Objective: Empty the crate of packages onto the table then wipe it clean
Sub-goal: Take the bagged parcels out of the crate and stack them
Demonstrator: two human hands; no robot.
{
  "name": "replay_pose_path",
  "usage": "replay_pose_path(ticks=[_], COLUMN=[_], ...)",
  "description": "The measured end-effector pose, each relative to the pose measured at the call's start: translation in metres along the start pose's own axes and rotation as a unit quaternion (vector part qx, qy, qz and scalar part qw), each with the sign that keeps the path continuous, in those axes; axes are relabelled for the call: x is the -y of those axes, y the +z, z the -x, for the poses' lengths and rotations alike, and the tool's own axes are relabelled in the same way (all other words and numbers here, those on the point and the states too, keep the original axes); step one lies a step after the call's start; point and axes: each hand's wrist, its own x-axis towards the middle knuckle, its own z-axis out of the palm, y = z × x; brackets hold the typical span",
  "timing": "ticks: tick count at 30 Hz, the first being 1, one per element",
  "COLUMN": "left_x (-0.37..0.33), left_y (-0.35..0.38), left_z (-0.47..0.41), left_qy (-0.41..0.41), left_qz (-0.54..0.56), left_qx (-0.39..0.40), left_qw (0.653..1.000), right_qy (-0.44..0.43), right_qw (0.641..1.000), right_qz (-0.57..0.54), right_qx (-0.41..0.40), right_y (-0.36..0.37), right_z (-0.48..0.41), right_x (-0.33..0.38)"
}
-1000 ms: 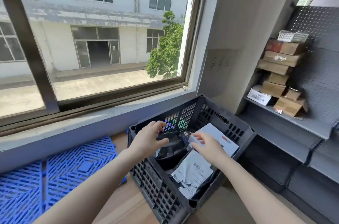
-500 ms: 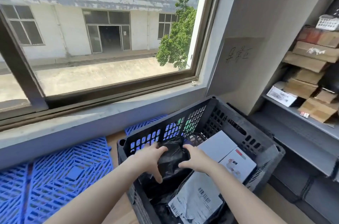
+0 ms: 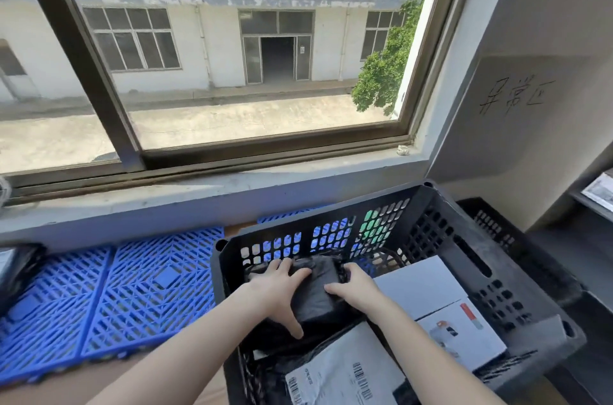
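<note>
1. Blue grid mats (image 3: pixel 109 298) lie far left on the wooden table (image 3: pixel 109 374) under the window sill (image 3: pixel 212 195). At the very left edge I see a dark bundle (image 3: pixel 16 268), too cropped to identify. That side looks to me like the likeliest spot for unloading.

2. Moving right, my left hand (image 3: pixel 277 293) lies spread on the black wrapped package (image 3: pixel 315 292), thumb down its near face, fingers over its far left corner. It presses the package rather than closing fully round it.

3. My right hand (image 3: pixel 356 288) presses the same package's right side, thumb on top, fingers curled past the far edge. So the package is clamped between both hands, and sits inside the black crate (image 3: pixel 497 272) against its far wall.

4. Right again, a white box (image 3: pixel 418 285) and a printed carton (image 3: pixel 464 335) lie flat in the crate. A grey mailer (image 3: pixel 345 374) with barcodes lies nearest me, so the crate is far from empty and wiping is some way off.

5. Risks, as I judge them: the glossy wrap looks slippery, so a side squeeze could let the package slide out on the lift. Loose film could snag the crate's perforated wall. A hard pull could also tip or drag the crate, which sits near the table's edge.
</note>
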Motion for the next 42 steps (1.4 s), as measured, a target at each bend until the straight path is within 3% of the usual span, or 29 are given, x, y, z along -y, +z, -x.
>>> replay_pose_path(ticks=[8,15,20,22,25,27,31,39,42], left_x=[-0.023,-0.036,-0.033,-0.028,-0.026,-0.027,-0.027,0.008,0.028], left_y=[0.003,-0.005,-0.019,-0.024,-0.034,-0.043,-0.058,-0.060,-0.058], left_z=[0.024,0.041,0.056,0.062,0.070,0.075,0.087,0.116,0.130], left_qy=[-0.063,-0.084,-0.075,-0.061,-0.037,-0.042,-0.037,-0.063,-0.067], left_qz=[0.055,0.089,0.139,0.198,0.280,0.329,0.445,0.460,0.435], left_qx=[-0.106,-0.263,-0.340,-0.369,-0.416,-0.453,-0.479,-0.549,-0.575], left_qw=[0.991,0.957,0.927,0.906,0.864,0.828,0.756,0.695,0.689], right_qy=[-0.062,-0.097,-0.100,-0.123,-0.174,-0.198,-0.231,-0.290,-0.298], right_qw=[0.988,0.961,0.901,0.906,0.943,0.952,0.931,0.910,0.902], right_qz=[-0.143,-0.259,-0.408,-0.396,-0.283,-0.230,-0.253,-0.265,-0.283], right_qx=[-0.015,0.017,0.108,0.079,0.028,0.049,0.128,0.132,0.131], right_y=[-0.018,-0.038,-0.054,-0.059,-0.061,-0.059,-0.048,-0.026,-0.011], right_z=[0.009,0.027,0.043,0.045,0.044,0.048,0.065,0.083,0.088], right_x=[0.013,0.038,0.050,0.050,0.045,0.046,0.062,0.102,0.122])
